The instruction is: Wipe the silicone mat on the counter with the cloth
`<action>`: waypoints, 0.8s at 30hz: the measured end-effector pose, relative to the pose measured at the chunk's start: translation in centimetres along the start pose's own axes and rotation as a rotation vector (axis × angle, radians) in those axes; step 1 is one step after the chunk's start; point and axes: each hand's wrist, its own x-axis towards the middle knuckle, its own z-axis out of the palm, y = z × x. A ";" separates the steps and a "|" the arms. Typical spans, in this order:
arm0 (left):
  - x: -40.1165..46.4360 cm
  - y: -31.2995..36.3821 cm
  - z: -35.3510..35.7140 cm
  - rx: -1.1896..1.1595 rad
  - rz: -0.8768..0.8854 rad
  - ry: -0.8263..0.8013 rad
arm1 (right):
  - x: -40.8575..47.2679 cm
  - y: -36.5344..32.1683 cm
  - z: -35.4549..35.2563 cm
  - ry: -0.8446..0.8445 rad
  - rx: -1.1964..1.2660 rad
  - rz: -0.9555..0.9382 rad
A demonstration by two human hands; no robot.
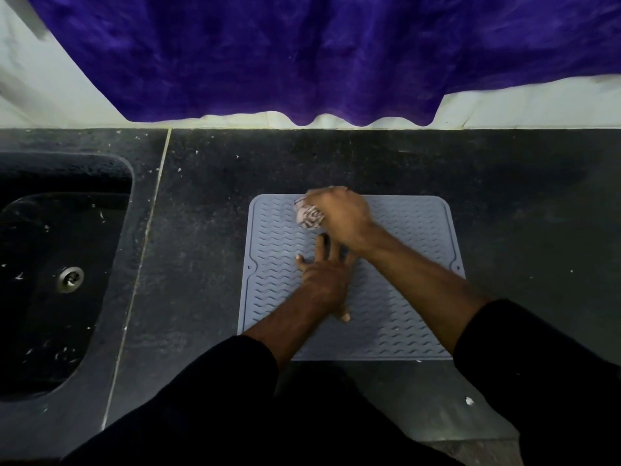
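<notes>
Grey silicone mat point(396, 317) lies flat on the dark speckled surface point(208, 237), its wave-ribbed face up and its near edge close to our body. We hold the cloth point(308, 216), a pale patterned wad, bunched under our right hand point(339, 216), whose fingers are curled closed around it. The cloth is pressed against the mat near its far edge, left of centre. Our left hand point(324, 277) rests on the middle of the mat with fingers spread flat and open, palm down, gripping nothing. The right forearm passes over the fingertips of the left hand, so the two arms cross slightly. Both forearms are bare below dark sleeves point(215, 391) pushed up near the elbows.

To the left of the mat, well apart from it, a pale seam line point(148, 237) runs across the surface. Beyond the seam sits a dark sink point(111, 264) with a metal drain point(70, 279) in its basin. Small white flecks are scattered over the surface and the sink. Behind the surface, a purple fabric point(302, 55) hangs against a light wall point(67, 95).
</notes>
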 end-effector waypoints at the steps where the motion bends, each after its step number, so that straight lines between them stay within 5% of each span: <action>1: 0.0 0.0 0.0 0.021 -0.009 -0.009 | 0.1 -0.8 0.6 -0.027 -0.050 -0.059; 11: -1.1 -1.8 1.6 -0.136 0.123 0.191 | -1.6 4.1 -0.1 -0.118 -0.217 0.094; 16: -2.7 -6.3 2.6 -0.184 0.008 0.285 | -2.3 2.9 -0.2 -0.031 -0.101 0.159; 20: -3.4 -7.0 2.9 -0.127 -0.013 0.181 | -1.5 -1.2 0.0 0.117 0.083 0.037; 24: -3.3 -6.7 2.9 -0.130 -0.035 0.165 | -0.2 -5.8 1.6 0.028 -0.026 -0.141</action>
